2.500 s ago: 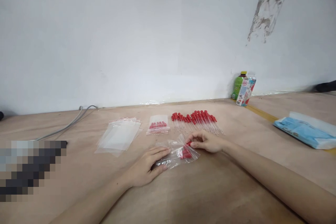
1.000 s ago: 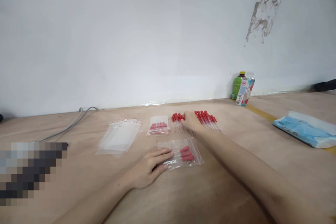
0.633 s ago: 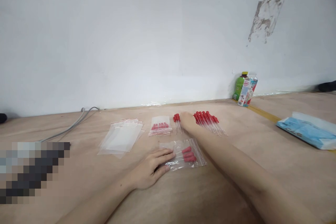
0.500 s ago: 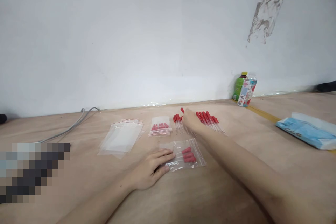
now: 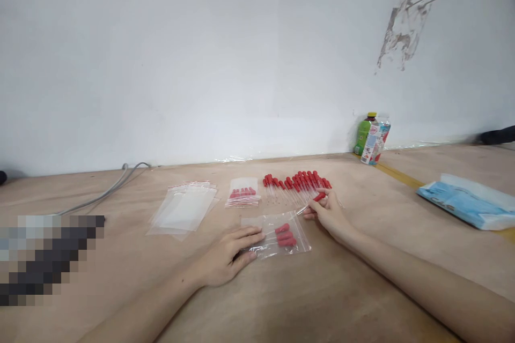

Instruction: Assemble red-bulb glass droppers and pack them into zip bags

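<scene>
Fingers spread, my left hand presses on the left end of a clear zip bag lying flat on the table. Inside that bag are three droppers with red bulbs, bulbs toward the right. My right hand pinches one red-bulbed dropper just above the bag's right part, its thin clear tip pointing down and left. Behind it lies a row of loose droppers. A small stack of filled bags sits to the left of them, and flat unfilled bags lie farther left.
A green bottle and a printed carton stand by the wall at the right. A blue-and-white pack lies on the right. A grey cable and a pixelated dark object are at the left.
My right hand has moved right and nearer from among the loose droppers, carrying one dropper toward the bag. My left hand stays on the bag. The view has shifted slightly.
</scene>
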Available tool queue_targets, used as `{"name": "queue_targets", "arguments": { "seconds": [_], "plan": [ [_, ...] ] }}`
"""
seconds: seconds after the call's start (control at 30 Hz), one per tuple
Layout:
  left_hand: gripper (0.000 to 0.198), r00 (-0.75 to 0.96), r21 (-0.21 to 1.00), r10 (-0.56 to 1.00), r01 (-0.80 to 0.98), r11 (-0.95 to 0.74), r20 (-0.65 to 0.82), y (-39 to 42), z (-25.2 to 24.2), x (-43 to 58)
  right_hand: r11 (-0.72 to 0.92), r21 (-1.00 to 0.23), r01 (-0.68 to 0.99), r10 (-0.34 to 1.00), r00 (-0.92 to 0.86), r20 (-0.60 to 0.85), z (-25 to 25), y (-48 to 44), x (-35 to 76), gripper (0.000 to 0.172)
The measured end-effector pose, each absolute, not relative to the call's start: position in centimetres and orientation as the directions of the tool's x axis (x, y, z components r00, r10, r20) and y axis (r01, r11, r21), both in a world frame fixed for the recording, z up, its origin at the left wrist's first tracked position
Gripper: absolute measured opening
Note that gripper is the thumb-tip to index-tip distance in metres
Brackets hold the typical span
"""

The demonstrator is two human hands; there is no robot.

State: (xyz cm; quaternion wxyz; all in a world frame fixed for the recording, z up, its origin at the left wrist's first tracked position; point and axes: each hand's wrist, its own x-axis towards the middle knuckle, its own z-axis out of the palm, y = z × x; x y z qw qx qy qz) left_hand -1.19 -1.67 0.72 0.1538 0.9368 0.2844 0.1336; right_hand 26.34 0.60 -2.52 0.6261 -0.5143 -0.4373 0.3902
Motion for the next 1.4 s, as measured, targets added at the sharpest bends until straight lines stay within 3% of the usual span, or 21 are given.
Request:
{"name": "queue_targets", "arguments": {
  "seconds": [0.1, 0.4, 0.47, 0.53, 0.63, 0.73, 0.97, 1.17, 1.27, 1.4],
  "plan": [
    [0.039, 0.804, 0.360, 0.573, 0.494, -0.792, 0.158, -1.7, 0.7, -1.2, 0.139, -0.978, -0.157, 0.967, 0.236, 0.099, -2.3, 0.0, 25.6, 0.031],
    [0.039, 0.804, 0.352, 0.576, 0.502, -0.790, 0.146, -1.6, 0.5, -1.3, 0.075, -0.955, -0.286, 0.992, 0.115, 0.044, -2.3, -1.3, 26.3, 0.027],
    [0.040, 0.805, 0.350, 0.574, 0.499, -0.792, 0.150, -1.7, 0.6, -1.4, 0.047, -0.971, -0.236, 0.998, 0.047, 0.037, -2.3, -1.1, 26.7, 0.026],
    [0.042, 0.800, 0.358, 0.579, 0.501, -0.788, 0.155, -1.8, 0.7, -1.4, 0.056, -0.996, -0.074, 0.998, -0.034, 0.058, -2.2, -1.0, 27.2, 0.027],
    [0.043, 0.792, 0.379, 0.589, 0.501, -0.778, 0.160, -1.9, 0.7, -1.3, 0.148, -0.970, 0.195, 0.980, -0.159, 0.118, -2.0, -1.1, 27.5, 0.028],
    [0.044, 0.791, 0.388, 0.589, 0.498, -0.776, 0.163, -1.9, 0.8, -1.3, 0.215, -0.932, 0.293, 0.956, -0.258, 0.139, -1.7, -1.2, 27.3, 0.026],
    [0.043, 0.793, 0.378, 0.587, 0.500, -0.779, 0.161, -1.9, 0.8, -1.3, 0.256, -0.890, 0.378, 0.946, -0.285, 0.152, -1.3, -1.0, 27.2, 0.024],
    [0.043, 0.797, 0.367, 0.578, 0.492, -0.789, 0.173, -1.9, 0.8, -1.2, 0.402, -0.851, 0.337, 0.834, -0.519, 0.189, 0.4, -0.3, 27.0, 0.025],
    [0.044, 0.796, 0.370, 0.580, 0.494, -0.787, 0.170, -1.9, 0.8, -1.2, 0.349, -0.906, 0.241, 0.801, -0.578, 0.156, 0.4, 0.0, 26.1, 0.030],
    [0.045, 0.795, 0.374, 0.585, 0.499, -0.782, 0.160, -1.9, 0.8, -1.3, 0.189, -0.965, 0.181, 0.915, -0.390, 0.106, -1.0, 0.4, 24.9, 0.034]
  ]
}}
